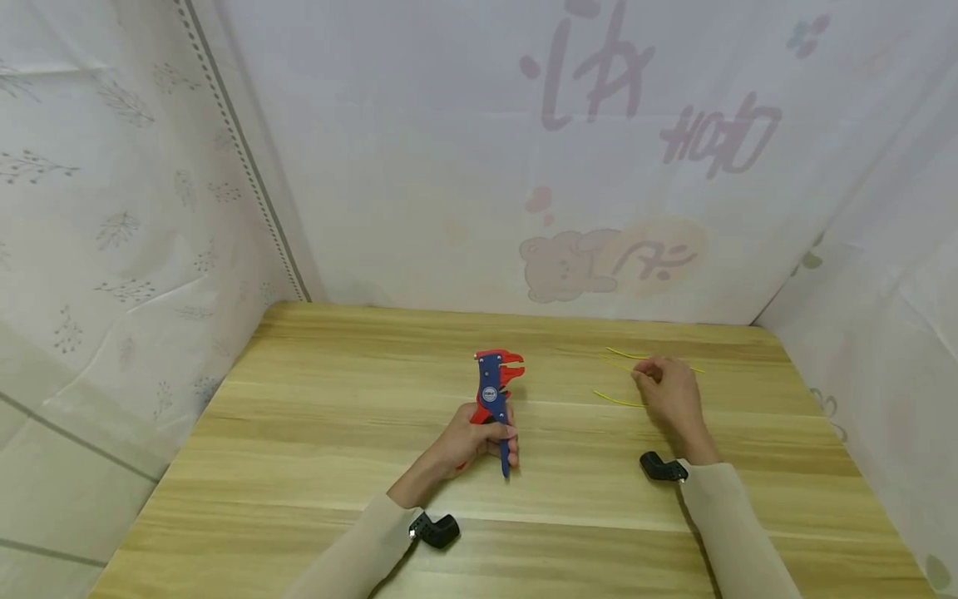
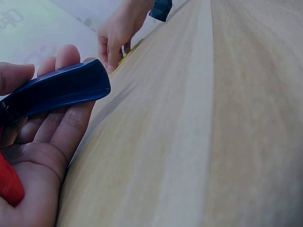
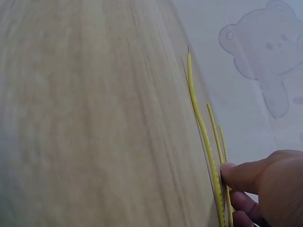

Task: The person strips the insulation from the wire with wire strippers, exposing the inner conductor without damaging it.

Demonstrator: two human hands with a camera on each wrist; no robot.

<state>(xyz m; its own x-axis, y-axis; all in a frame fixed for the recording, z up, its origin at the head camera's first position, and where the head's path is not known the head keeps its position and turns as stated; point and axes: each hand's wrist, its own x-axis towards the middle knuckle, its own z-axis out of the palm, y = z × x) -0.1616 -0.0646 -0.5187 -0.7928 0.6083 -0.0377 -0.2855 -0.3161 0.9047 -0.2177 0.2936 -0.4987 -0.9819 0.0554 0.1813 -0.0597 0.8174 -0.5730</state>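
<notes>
My left hand (image 1: 467,441) holds a wire stripper (image 1: 490,387) by its handles, with the red jaws pointing up and away. In the left wrist view, one blue handle (image 2: 61,90) crosses the fingers and part of the red handle (image 2: 10,182) lies by the palm. Further right, my right hand (image 1: 669,395) pinches the middle one of three thin yellow wires (image 3: 216,130) between thumb and fingers. The nearest yellow wire (image 3: 202,127) shows a bare copper tip. Beyond the pinched one lies the far yellow wire (image 1: 627,354). The hand hides parts of the wires.
The wooden table (image 1: 299,466) runs back to a printed cloth wall (image 1: 412,208). Cloth also hangs at the left and right sides. Each wrist wears a black camera, one on the left sleeve (image 1: 437,530) and one on the right (image 1: 662,467).
</notes>
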